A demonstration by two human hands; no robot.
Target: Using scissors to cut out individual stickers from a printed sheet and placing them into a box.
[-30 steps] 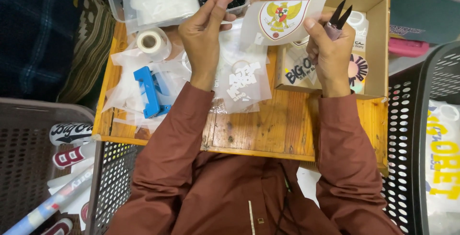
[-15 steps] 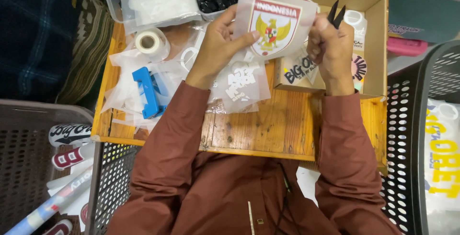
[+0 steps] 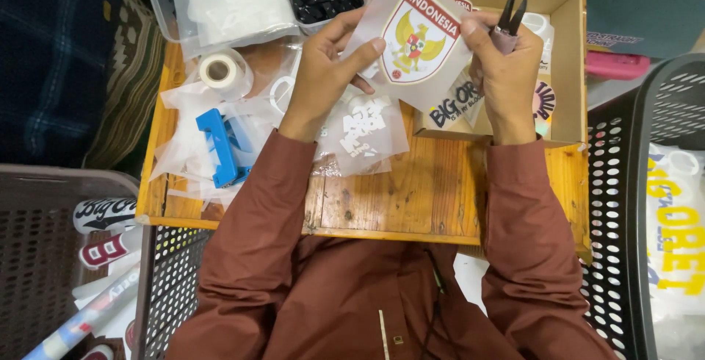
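Upper centre: left hand (image 3: 323, 73) and right hand (image 3: 503, 62) pinch a cut-out shield crest transfer (image 3: 418, 37), right also gripping black snips (image 3: 509, 16); trimming looks finished, more sheets wait on the table (image 3: 411, 198).

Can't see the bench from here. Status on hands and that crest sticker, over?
Left hand pinches the shield sticker sheet by its left edge. Right hand grips the right edge plus black snips, tips up. Sheet held above the cardboard box, nothing blocking.
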